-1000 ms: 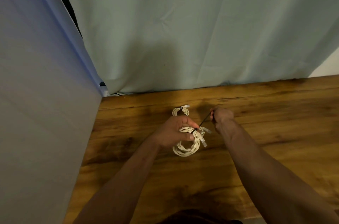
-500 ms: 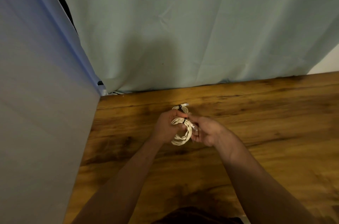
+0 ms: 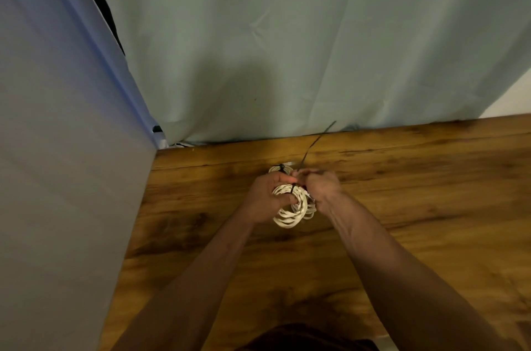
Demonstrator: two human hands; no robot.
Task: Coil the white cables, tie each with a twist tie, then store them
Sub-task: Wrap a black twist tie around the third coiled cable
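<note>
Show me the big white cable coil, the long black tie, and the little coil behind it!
Big white cable coil [image 3: 290,214], head view, lower loops.
Long black tie [image 3: 311,146], head view, free tail.
Little coil [image 3: 277,169], head view, top edge.

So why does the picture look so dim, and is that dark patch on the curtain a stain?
Head view: dim, warm light; the patch on the curtain looks like a soft shadow, likely the person's. The wide lens bends the table edge. The tie's tail is smeared by motion; both hands, left hand and right hand, and the coiled cable look soft.

second coil [image 3: 280,169] mostly behind left hand [image 3: 265,195], tie tail [image 3: 316,142] blurred
</note>
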